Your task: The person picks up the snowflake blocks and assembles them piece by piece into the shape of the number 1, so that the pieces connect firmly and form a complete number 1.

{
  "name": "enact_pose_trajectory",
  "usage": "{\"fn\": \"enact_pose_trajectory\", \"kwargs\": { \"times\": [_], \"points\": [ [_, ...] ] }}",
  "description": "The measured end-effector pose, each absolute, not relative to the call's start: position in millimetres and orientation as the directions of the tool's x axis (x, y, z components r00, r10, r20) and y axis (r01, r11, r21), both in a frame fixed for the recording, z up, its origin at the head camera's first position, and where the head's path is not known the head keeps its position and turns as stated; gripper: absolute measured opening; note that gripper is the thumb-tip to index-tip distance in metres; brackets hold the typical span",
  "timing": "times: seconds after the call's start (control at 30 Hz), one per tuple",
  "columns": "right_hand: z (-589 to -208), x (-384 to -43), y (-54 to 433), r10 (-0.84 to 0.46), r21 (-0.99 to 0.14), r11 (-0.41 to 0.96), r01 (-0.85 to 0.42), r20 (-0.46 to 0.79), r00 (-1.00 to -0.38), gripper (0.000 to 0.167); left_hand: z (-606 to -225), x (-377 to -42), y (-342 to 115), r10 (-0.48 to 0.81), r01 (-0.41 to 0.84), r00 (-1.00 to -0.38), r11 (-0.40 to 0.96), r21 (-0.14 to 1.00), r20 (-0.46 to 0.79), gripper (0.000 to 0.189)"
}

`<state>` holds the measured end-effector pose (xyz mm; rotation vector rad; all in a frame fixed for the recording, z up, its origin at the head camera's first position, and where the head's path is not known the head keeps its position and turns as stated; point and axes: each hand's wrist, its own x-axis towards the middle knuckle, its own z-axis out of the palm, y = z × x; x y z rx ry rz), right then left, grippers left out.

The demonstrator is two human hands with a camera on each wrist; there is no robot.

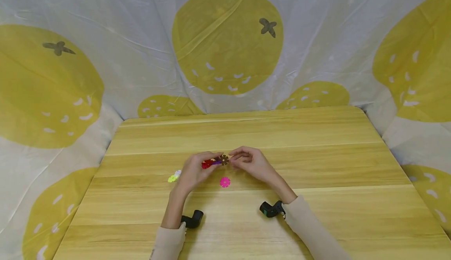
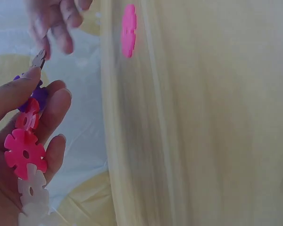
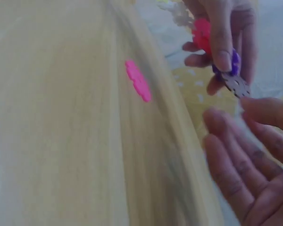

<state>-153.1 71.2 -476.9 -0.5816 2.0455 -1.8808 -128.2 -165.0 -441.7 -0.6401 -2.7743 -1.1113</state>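
Note:
My left hand (image 1: 192,172) pinches a chain of interlocking flower-shaped plastic discs between thumb and fingers. In the left wrist view the chain runs from a brown disc (image 2: 39,59) through a purple disc (image 2: 39,97) and red discs (image 2: 26,153) to a white disc (image 2: 33,188) by the palm. A yellow disc (image 1: 172,178) and a whitish one show left of that hand; whether they join the chain I cannot tell. My right hand (image 1: 254,165) is beside the brown disc, fingers loosely spread. Its thumb tip is at the disc's edge; contact is unclear.
A single pink flower-shaped disc (image 1: 224,182) lies flat on the wooden table (image 1: 317,221), between the hands and nearer to me. Black wrist devices (image 1: 271,209) are worn at both wrists. Behind the table hangs a white cloth (image 1: 141,56) printed with yellow fruit.

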Motion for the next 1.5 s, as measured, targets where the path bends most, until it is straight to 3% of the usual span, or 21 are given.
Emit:
{"fn": "enact_pose_trajectory", "kwargs": {
  "times": [0.2, 0.37, 0.83, 1.07, 1.33, 1.5],
  "points": [
    [-484, -154, 73, -0.6, -0.955, 0.239, -0.178, -0.001, -0.8, 0.035, -444, -131, -172, 0.346, 0.403, -0.911, 0.645, 0.649, 0.223, 0.038],
    [-490, -149, 68, -0.679, -0.934, 0.243, -0.262, 0.03, -0.733, 0.037, -445, -132, -174, 0.361, 0.414, -0.906, 0.641, 0.647, 0.222, 0.037],
    [-486, -140, 56, -0.652, -0.815, 0.436, -0.382, 0.007, -0.758, 0.024, -444, -132, -175, 0.358, 0.367, -0.921, 0.661, 0.655, 0.154, 0.036],
    [-484, -140, 56, -0.643, -0.815, 0.45, -0.365, -0.011, -0.766, 0.023, -444, -132, -175, 0.363, 0.368, -0.919, 0.66, 0.655, 0.151, 0.036],
    [-484, -145, 60, -0.659, -0.916, 0.328, -0.231, -0.046, -0.751, 0.014, -444, -131, -175, 0.357, 0.355, -0.923, 0.655, 0.667, 0.14, 0.036],
    [-484, -150, 68, -0.596, -0.964, 0.235, -0.123, -0.043, -0.802, 0.013, -445, -131, -174, 0.354, 0.353, -0.925, 0.662, 0.661, 0.138, 0.036]
  ]
}}
